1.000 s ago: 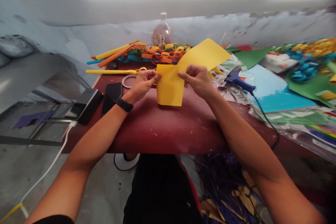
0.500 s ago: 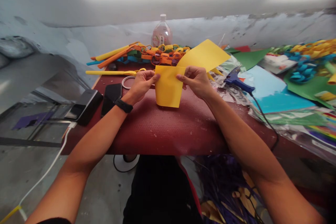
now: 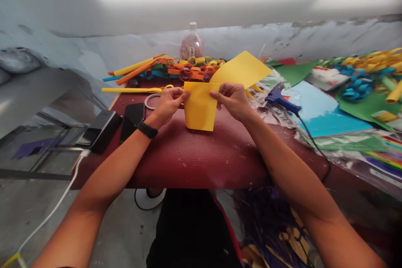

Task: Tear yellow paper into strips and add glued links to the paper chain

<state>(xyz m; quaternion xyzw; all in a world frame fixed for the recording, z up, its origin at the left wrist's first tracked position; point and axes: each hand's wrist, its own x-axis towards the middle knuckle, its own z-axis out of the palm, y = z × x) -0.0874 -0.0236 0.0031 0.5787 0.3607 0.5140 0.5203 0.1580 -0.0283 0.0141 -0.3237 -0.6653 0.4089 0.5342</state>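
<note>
A small sheet of yellow paper [image 3: 201, 111] is held up over the dark red table [image 3: 194, 163], its lower edge near the tabletop. My left hand [image 3: 171, 102] pinches its upper left edge between thumb and fingers. At the upper right edge my right hand [image 3: 232, 98] grips the same sheet, thumb in front and fingers behind. The sheet bows slightly. Behind my right hand rises a larger yellow sheet [image 3: 245, 69]. A roll of tape [image 3: 151, 101] lies beside my left hand, close to a thin yellow paper roll [image 3: 128, 90].
Paper chains [image 3: 194, 69] and a plastic bottle [image 3: 192, 44] stand at the back. To the right are a blue glue gun [image 3: 282, 99] with its cord, blue paper [image 3: 329, 113] and a chain pile [image 3: 358, 83]. A phone [image 3: 132, 121] and a black box [image 3: 102, 130] sit at the left.
The view has shifted slightly, so the table and things appear a little lower and further left. Both hands keep their hold on the yellow sheet, which now faces me a bit flatter.
</note>
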